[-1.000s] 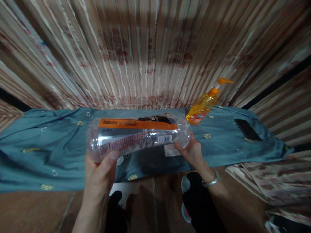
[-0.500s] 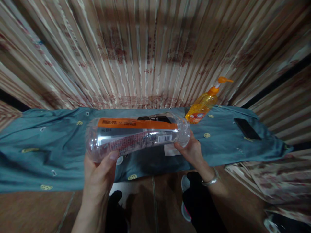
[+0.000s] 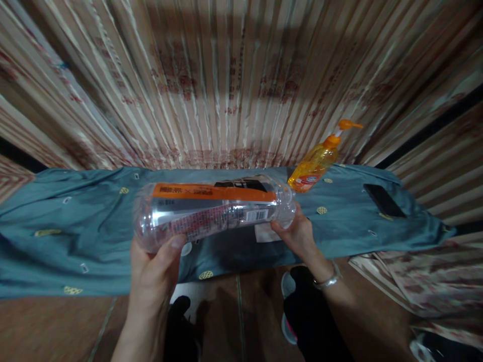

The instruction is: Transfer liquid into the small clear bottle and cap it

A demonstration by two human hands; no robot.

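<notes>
A large clear plastic bottle [image 3: 215, 208] with an orange, grey and black label lies sideways in the air above the teal cloth [image 3: 101, 216]. Its wide end, at the left, rests in my left hand [image 3: 156, 266], thumb on the near side and the other fingers hidden behind. At the right, my right hand [image 3: 298, 231] is closed around the narrower end, with a silver bracelet on that wrist. A white piece [image 3: 266, 233] shows partly from beneath the bottle's right part.
An orange pump bottle [image 3: 313, 166] of yellow liquid stands behind the right hand. A dark phone [image 3: 384, 200] lies on the cloth's right side. Pleated patterned curtains [image 3: 234, 90] hang behind. Below are tiled floor and my legs.
</notes>
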